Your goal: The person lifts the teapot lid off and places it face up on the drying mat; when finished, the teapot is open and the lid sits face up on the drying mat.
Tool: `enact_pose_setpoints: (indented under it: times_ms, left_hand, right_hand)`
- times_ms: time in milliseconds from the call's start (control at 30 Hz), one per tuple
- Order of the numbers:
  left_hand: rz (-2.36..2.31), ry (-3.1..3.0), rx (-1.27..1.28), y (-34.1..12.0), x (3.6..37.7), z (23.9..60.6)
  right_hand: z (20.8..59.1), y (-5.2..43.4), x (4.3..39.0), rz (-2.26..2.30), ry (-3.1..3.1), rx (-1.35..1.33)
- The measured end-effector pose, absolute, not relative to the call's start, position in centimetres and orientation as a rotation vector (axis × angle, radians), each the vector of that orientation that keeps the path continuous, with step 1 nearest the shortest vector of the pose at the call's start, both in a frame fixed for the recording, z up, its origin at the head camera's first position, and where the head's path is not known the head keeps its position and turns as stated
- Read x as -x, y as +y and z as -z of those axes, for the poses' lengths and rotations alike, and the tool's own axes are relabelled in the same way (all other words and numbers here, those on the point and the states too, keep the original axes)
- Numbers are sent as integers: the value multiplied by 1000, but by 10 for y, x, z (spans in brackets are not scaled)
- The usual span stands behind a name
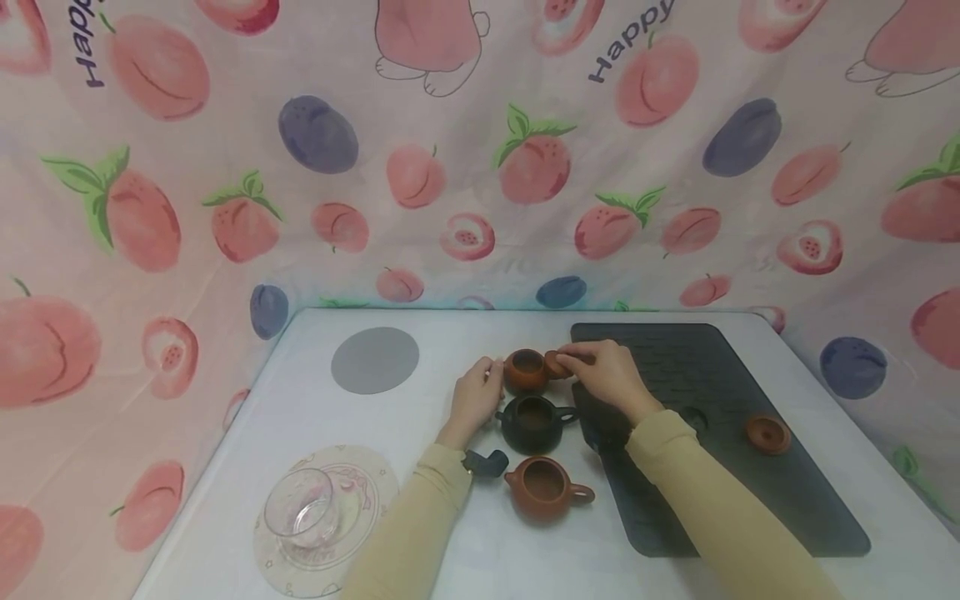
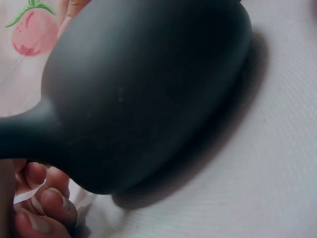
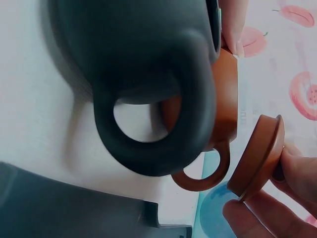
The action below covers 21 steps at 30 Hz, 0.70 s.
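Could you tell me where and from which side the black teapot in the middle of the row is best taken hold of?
Probably by its loop handle, coming from the right: the black teapot stands upright and lidless, handle toward the dark mat, and the loop is open enough for fingers.

White table (image 1: 420, 542) w/ grey disc (image 1: 374, 359), round mat (image 1: 367, 492), dark tray (image 1: 750, 500), three teapots: brown (image 1: 525, 372), black (image 1: 534, 423), brown (image 1: 546, 488).

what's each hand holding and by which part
The right hand pinches a brown lid by its knob side and rim. The left hand touches the far brown teapot's side; a grip can't be told.
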State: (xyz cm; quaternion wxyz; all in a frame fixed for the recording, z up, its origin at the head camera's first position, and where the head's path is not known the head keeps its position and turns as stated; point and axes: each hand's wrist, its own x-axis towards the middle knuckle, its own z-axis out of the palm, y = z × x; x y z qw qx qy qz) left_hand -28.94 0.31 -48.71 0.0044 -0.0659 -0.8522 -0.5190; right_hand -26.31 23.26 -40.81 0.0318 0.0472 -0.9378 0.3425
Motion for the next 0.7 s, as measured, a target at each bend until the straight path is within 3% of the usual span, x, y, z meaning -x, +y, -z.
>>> enact_pose_setpoints:
  times_ms: [700]
  left_hand:
    - [1607,-2677,214,2,289,488]
  right_hand:
    - [415,234,257,-1058,-2838,-128]
